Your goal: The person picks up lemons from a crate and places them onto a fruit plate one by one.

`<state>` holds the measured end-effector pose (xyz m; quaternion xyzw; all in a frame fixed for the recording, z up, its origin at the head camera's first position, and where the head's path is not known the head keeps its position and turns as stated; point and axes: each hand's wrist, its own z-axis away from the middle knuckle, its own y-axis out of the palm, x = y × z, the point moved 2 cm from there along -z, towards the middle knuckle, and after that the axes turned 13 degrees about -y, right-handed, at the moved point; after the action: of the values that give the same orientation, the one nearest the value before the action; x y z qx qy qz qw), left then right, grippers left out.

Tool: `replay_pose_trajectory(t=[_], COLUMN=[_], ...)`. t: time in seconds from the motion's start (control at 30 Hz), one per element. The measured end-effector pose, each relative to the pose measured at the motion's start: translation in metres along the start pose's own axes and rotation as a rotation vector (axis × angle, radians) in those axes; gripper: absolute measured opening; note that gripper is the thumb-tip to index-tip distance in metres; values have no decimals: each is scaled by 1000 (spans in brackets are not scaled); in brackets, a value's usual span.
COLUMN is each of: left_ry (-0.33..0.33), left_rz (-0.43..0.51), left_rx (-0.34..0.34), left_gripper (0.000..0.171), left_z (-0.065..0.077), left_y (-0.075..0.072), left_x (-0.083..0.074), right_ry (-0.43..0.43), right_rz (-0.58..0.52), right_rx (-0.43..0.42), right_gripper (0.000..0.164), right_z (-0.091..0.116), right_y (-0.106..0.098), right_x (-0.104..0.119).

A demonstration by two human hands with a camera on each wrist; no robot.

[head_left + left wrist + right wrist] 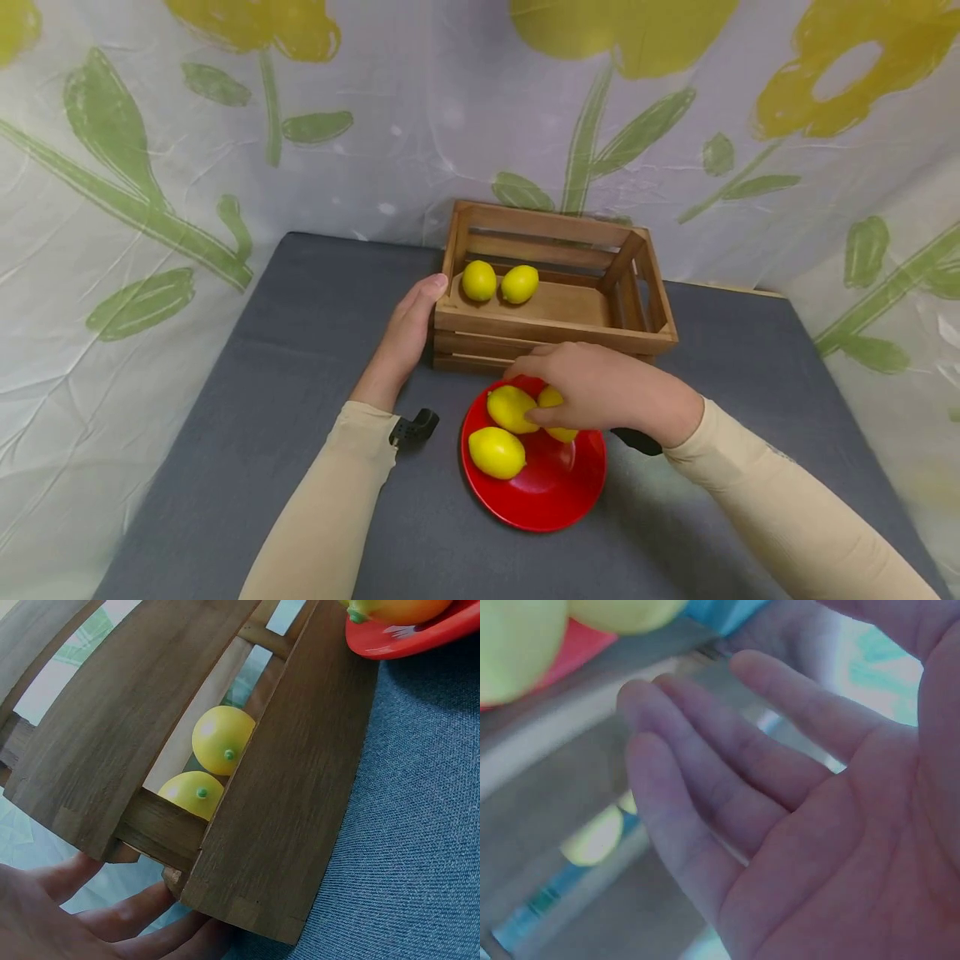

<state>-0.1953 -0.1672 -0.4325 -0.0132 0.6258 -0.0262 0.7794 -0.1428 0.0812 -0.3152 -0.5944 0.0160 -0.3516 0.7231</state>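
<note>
My left hand (408, 329) rests against the left end of a slatted wooden crate (555, 333), its fingers (131, 911) touching the outer side. Inside the crate, near that end, sit two yellow lemons, one lemon (479, 281) beside the other lemon (520, 284). In front of the crate stands a red plate (540, 504). On it lie a front lemon (497, 452), a middle lemon (512, 408) and a third lemon (551, 397) partly hidden by my right hand (600, 387). That hand hovers over the plate's far right part, fingers (682, 817) extended and palm bare in the right wrist view.
A dark grey cloth (300, 350) covers the table under the crate and plate. Behind the table hangs a pale curtain (405, 108) with yellow flowers and green leaves, close to the crate's back. The crate's front wall rises right at the plate's far edge.
</note>
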Motion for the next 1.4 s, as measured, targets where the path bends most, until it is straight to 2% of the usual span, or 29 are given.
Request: replay_pose_trajectory(t=[0.23,0.43,0.6,0.73,0.87,1.0,1.23,1.4], left_ry=[-14,4,-6,-10,-8,-8,-5,-4], left_rz=[9,4,-4,-3,-3,-2,-15,-16], left_rx=[-6,-8,-1,-3,-10,-10,-5,-7], left_gripper=[72,71,73,74,73,73,74,74], left_z=[2,1,1,1,1,1,2,0], left_y=[1,0,0,0,0,0,-1,0], left_x=[0,1,3,3,1,0,0,1], right_ry=[-94,-137,-130,-102,-73,-37,38,53], right_rz=[-8,18,87,101,92,94,97,139], right_rx=[-14,-84,-141,-169,-175,-135,-72,-42], right_gripper=[52,46,40,38,37,39,49,47], right_z=[12,15,9,0,-10,-22,-44,-60], right_y=[-39,-73,-92,-103,-111,-114,-109,-104], right_x=[12,6,-7,-18,-30,-44,-72,-87])
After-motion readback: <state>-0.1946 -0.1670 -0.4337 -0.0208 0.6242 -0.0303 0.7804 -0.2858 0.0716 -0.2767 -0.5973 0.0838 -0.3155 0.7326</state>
